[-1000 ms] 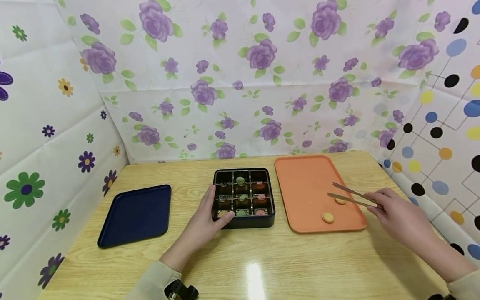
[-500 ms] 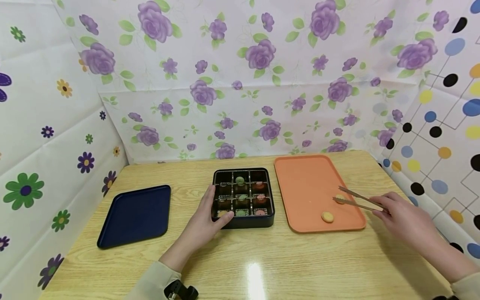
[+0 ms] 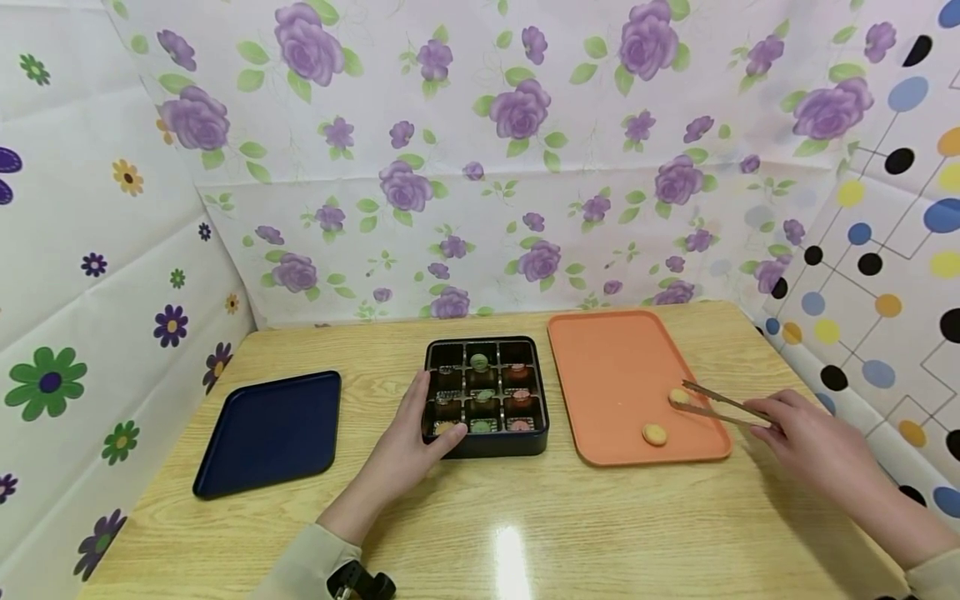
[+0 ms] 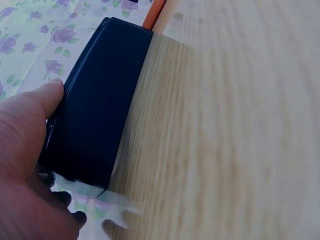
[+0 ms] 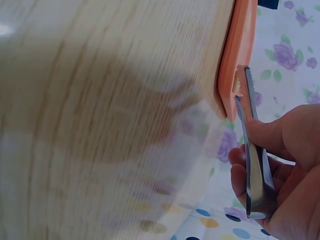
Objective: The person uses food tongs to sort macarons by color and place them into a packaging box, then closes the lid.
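In the head view my left hand [image 3: 405, 433] holds the near left corner of a black compartment box [image 3: 487, 444], thumb at the front rim and fingers along the left side. The left wrist view shows the thumb on the box's edge [image 4: 92, 110]. Small round macarons, green [image 3: 479, 362], pink [image 3: 521, 425] and yellow, sit in its compartments. My right hand [image 3: 813, 437] grips metal tongs [image 3: 723, 410]; in the right wrist view thumb and fingers pinch the tongs [image 5: 257, 175]. The tongs' tips lie either side of a yellow macaron [image 3: 678, 397] on the orange tray [image 3: 615, 375].
Another yellow macaron [image 3: 655, 434] lies nearer the tray's front edge. To the left, a dark blue tray [image 3: 273, 433] rests on the wooden table [image 3: 450, 525]. Patterned cloth walls [image 3: 480, 167] enclose the table at the back and both sides.
The tongs have moved slightly right and down, from in front of the right-hand macaron to around it, and their tips are closer together. My left hand and the box have stayed put.
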`<control>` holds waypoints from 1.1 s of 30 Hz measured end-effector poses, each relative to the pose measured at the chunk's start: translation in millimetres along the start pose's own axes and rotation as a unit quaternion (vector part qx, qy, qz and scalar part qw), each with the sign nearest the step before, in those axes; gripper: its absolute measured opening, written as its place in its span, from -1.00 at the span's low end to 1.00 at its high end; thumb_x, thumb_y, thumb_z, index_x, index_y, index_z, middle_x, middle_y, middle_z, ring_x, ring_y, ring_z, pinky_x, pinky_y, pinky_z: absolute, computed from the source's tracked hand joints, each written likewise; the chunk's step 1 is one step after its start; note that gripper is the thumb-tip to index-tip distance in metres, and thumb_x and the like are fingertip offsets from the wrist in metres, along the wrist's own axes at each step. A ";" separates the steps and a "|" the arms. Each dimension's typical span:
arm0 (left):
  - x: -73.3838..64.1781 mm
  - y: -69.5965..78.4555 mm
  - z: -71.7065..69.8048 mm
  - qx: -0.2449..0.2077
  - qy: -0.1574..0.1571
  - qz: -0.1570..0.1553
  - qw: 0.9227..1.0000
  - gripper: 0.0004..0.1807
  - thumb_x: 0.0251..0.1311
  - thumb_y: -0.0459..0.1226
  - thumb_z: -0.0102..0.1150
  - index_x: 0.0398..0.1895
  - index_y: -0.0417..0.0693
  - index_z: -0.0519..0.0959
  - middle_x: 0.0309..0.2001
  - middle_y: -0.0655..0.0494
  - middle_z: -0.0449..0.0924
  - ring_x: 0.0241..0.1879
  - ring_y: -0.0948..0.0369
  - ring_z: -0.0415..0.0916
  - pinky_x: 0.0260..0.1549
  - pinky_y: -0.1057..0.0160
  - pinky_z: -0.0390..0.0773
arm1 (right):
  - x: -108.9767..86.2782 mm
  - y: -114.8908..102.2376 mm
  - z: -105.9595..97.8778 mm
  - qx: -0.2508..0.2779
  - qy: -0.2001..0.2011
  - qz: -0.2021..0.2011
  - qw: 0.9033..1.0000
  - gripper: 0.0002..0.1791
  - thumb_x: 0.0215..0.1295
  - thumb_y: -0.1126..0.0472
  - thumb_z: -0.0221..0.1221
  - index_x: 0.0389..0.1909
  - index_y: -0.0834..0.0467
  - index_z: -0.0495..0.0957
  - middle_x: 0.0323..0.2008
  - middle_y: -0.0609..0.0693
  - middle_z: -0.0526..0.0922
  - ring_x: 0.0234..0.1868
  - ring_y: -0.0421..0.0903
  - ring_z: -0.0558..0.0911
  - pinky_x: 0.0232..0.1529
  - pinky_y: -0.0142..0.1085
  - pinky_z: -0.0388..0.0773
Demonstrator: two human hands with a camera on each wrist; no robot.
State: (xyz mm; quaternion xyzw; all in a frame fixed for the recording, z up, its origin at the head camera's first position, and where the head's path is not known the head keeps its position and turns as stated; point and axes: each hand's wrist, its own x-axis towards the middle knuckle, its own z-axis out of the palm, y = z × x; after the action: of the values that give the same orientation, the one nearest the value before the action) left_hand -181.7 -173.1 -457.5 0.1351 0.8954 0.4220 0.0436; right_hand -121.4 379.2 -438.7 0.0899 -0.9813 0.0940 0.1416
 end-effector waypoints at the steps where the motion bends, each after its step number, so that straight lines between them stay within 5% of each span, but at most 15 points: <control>1: -0.1 -0.1 0.0 0.001 0.000 0.000 1.000 0.20 0.53 0.22 0.31 0.87 0.24 -0.34 0.83 0.06 -0.39 0.74 -0.18 -0.09 0.54 -0.43 0.21 | 0.0 0.2 0.2 0.000 -0.001 0.001 1.000 -0.68 0.38 0.32 0.50 0.11 0.26 0.77 -0.15 0.07 0.67 -0.41 -0.23 0.50 -0.56 -0.24 0.38; 16: -0.1 0.5 -0.2 0.004 -0.001 -0.001 1.000 0.20 0.53 0.24 0.30 0.87 0.23 -0.33 0.83 0.06 -0.39 0.73 -0.19 -0.07 0.53 -0.43 0.22 | 5.0 1.9 3.2 -0.001 -0.020 0.010 1.000 -0.69 0.39 0.30 0.48 0.11 0.24 0.78 -0.12 0.10 0.70 -0.35 -0.07 0.65 -0.53 -0.17 0.49; 33: 0.7 0.4 0.1 0.006 0.000 -0.004 1.000 0.20 0.54 0.22 0.30 0.87 0.25 -0.34 0.83 0.10 -0.40 0.73 -0.18 -0.07 0.54 -0.42 0.21 | 2.0 1.7 7.3 -0.008 0.019 0.005 1.000 -0.72 0.31 0.33 0.53 0.02 0.18 0.79 -0.19 0.06 0.71 -0.37 0.02 0.68 -0.58 -0.11 0.49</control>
State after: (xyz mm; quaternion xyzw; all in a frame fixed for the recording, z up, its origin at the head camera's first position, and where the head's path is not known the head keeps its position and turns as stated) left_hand -182.3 -172.5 -457.3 0.1316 0.8984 0.4166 0.0446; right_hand -125.5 379.0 -445.2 0.0824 -0.9796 0.0886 0.1605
